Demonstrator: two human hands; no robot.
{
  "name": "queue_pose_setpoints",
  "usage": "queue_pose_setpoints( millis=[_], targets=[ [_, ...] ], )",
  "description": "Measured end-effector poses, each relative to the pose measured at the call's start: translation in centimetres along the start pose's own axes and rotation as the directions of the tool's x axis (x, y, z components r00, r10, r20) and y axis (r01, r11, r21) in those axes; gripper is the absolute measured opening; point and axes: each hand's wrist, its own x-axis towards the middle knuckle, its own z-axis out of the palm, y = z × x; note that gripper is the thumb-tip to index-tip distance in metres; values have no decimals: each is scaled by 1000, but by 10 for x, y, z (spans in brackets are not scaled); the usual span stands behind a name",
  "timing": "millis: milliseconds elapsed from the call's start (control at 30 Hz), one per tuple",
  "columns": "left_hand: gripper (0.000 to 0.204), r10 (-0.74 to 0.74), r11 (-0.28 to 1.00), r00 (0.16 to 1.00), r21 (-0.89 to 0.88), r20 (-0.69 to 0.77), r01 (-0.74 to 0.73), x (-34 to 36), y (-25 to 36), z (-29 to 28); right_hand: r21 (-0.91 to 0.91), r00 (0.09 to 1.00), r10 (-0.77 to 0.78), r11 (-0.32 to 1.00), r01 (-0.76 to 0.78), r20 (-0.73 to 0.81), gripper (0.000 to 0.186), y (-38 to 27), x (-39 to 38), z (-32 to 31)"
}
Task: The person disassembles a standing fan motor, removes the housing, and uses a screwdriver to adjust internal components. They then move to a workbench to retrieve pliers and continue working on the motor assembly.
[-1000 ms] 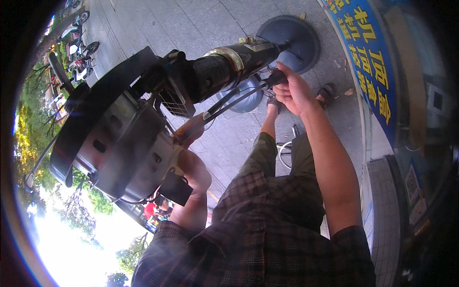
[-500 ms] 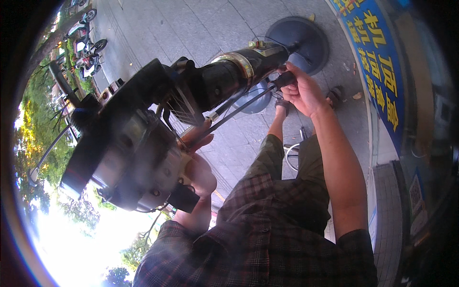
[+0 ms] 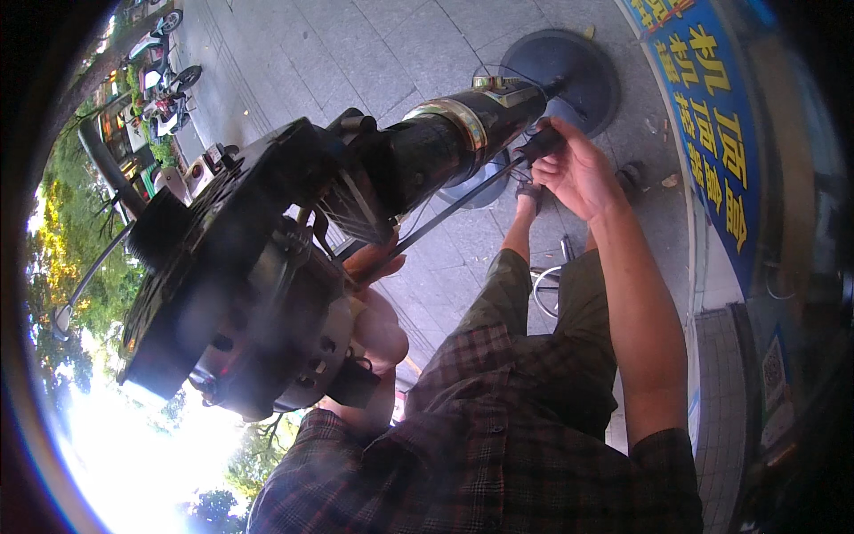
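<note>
A large black machine head [image 3: 258,294] with a round metal housing and slotted holes fills the left half, joined to a black pole [image 3: 427,151] banded in silver, which runs toward a round dark base [image 3: 587,71]. My right hand [image 3: 574,169] is closed on the black handle at the upper end of a thin metal rod [image 3: 463,200] running beside the pole. My left hand [image 3: 378,325] is bent under the machine head, its fingers curled by the rod's lower part; what they grip is partly hidden.
Grey paving [image 3: 356,44] lies below, with a blue-grey rounded object [image 3: 471,191] under the pole. A blue sign [image 3: 712,133] and shopfront run along the right. Parked scooters [image 3: 165,107] and trees stand at left. A pale ring-shaped object [image 3: 547,303] is between my legs.
The machine head has swung down and right, showing more of its black top. Both hands have shifted slightly right with the rod, still gripping; the background has also shifted right.
</note>
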Motion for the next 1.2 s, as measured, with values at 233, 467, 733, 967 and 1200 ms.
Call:
queue_pose_setpoints(
  millis=[233,467,733,967,1200],
  targets=[
    [55,-52,998,998,23,39,51,9,3,12,-109,882,251,968,-227,399,28,-9,18,-49],
    [57,-103,991,995,84,-2,103,4,13,11,-39,996,84,996,-82,36,38,-7,-6,2],
    [58,-12,1000,997,-22,78,14,-1,-2,-9,-138,911,189,979,-148,366,31,-22,19,-44],
    [57,-69,989,990,-118,123,84,12,14,13,-94,966,126,990,-107,224,34,-24,11,-14],
    [56,-86,993,994,-79,61,91,7,13,19,-159,969,24,987,16,245,30,-23,14,-22]
  ],
)
